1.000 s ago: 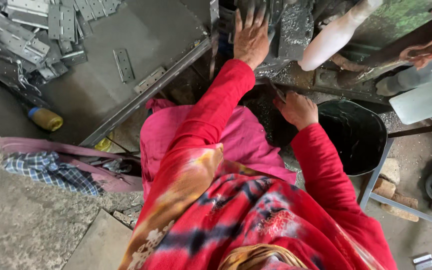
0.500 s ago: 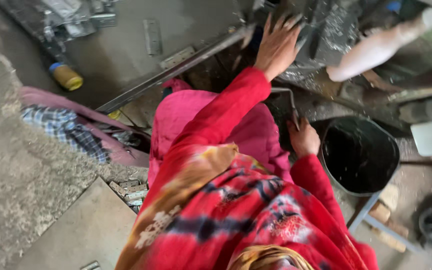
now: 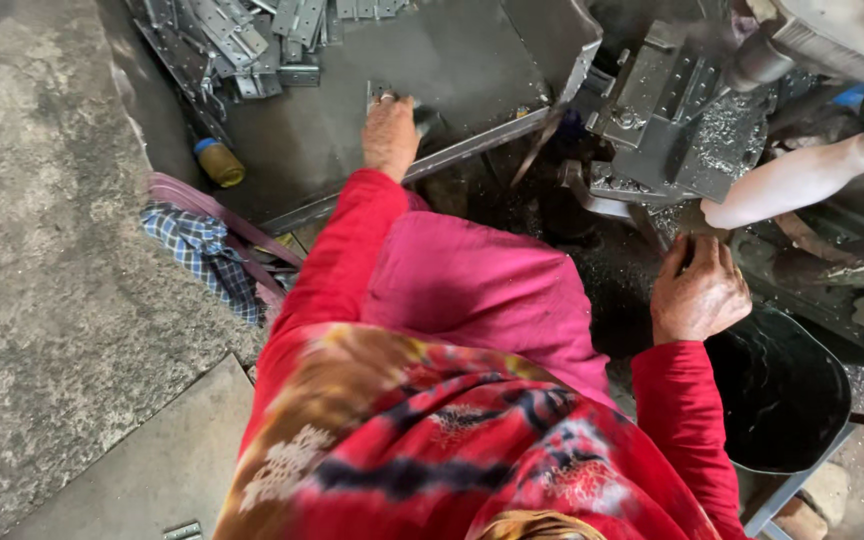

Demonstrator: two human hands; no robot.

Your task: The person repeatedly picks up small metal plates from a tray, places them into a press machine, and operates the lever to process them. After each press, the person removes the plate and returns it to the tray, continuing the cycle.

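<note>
My left hand reaches forward onto a grey sheet-metal tray. Its fingers are curled over a small flat metal plate lying there. My right hand is at the lower edge of a grey metal press machine; its bent fingers touch a dark part under the machine. Whether it grips anything is hidden. Both my sleeves are red, and pink cloth covers my lap.
A heap of perforated metal plates lies at the tray's far left. Another person's bare arm reaches in from the right. A black bucket stands under my right hand. A yellow bottle and checked cloth lie left.
My left hand has moved from the machine leftward onto the tray and onto a plate. My right hand has stayed by the machine's lower edge. The view has swung left.
</note>
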